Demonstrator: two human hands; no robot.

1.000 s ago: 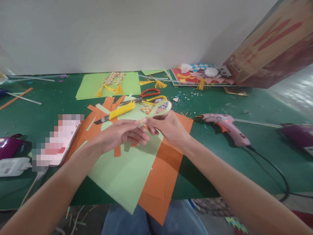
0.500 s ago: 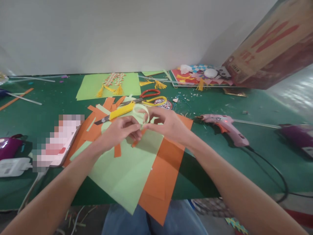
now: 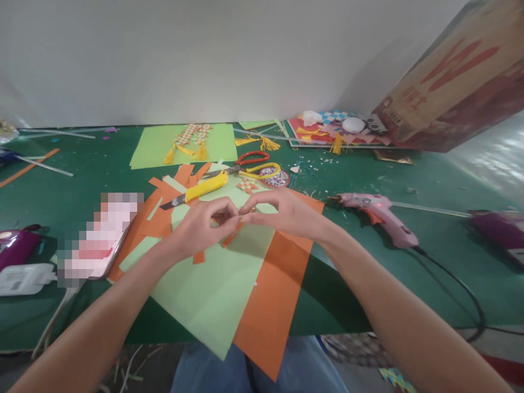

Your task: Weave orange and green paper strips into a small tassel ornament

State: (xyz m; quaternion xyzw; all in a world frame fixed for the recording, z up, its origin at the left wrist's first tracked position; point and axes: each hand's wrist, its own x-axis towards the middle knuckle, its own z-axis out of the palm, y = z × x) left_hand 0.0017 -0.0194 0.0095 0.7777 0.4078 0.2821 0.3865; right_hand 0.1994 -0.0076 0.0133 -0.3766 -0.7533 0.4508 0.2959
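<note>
- "Green table [image 3: 442, 180], pale wall [image 3: 204, 60], head view. Hands?"
- "Left hand [image 3: 207, 222] and right hand [image 3: 284, 214] each pinch, thumb to forefinger, tips meeting; paper bit [image 3: 240, 218] between, it seems, mostly hidden."
- "Doing it well?"
- "Light, even pinch, probably; hard squeezing would crease it."
- "Pose?"
- "Forearms [image 3: 114, 316] angle inward, hands arched above green sheet [image 3: 208, 300]."
</note>
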